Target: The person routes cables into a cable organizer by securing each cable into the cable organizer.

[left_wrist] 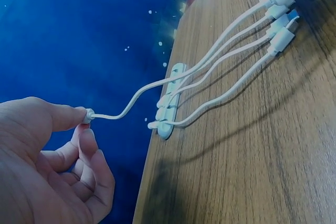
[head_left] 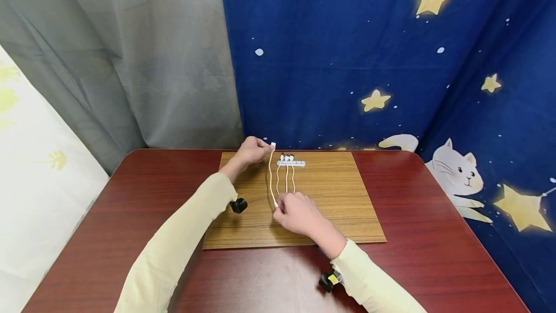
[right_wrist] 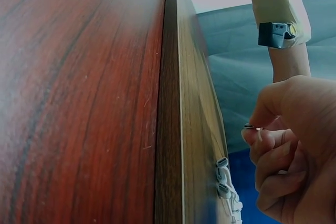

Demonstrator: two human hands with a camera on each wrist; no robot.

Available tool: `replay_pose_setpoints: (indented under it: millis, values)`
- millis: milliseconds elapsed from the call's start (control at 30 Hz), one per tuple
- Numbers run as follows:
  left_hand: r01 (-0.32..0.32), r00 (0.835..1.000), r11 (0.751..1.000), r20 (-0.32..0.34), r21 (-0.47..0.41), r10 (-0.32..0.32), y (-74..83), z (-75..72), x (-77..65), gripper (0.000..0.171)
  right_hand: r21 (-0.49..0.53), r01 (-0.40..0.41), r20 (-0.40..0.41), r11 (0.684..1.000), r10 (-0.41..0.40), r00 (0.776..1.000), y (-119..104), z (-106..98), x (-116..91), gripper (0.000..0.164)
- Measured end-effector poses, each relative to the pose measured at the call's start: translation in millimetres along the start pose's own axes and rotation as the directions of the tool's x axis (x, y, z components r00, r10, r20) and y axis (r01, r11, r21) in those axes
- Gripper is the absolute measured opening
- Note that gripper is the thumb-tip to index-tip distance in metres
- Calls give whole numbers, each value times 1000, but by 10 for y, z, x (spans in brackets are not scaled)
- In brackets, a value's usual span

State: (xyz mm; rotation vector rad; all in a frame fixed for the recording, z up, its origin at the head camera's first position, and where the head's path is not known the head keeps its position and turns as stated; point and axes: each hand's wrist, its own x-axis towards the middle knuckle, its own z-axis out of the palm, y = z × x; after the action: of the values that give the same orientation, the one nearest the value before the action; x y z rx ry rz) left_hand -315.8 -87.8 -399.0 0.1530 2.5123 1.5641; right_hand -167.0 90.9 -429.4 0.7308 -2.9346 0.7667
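Observation:
A white charging cable (head_left: 271, 177) is stretched between my two hands above the wooden board. My left hand (head_left: 253, 150) pinches its far end between thumb and forefinger, just left of a pale cable clip strip (head_left: 299, 163). At the near end, the fingers of my right hand (head_left: 299, 213) pinch the other plug; a small metal tip (right_wrist: 249, 126) pokes out in the right wrist view. Three more white cables (left_wrist: 226, 98) sit in slots of the strip, side by side. Their loose plugs (left_wrist: 282, 40) lie on the board close to my right hand.
The wood-grain board (head_left: 339, 202) lies on a dark red table (head_left: 130, 216), its far edge near the table's back edge. Grey and blue curtains (head_left: 312, 62) hang right behind. A black wrist camera (head_left: 238, 205) juts from the left sleeve, another (head_left: 326, 281) from the right.

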Motion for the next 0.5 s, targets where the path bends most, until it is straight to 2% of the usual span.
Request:
replay_pose_setpoints:
  millis: [500]
  values:
    - [-9, 1000, 1000, -12, -3, 9, 11, 87, 32, 25, -30, 14, -26, 999, -14, 1000, 42, 4, -41, 21]
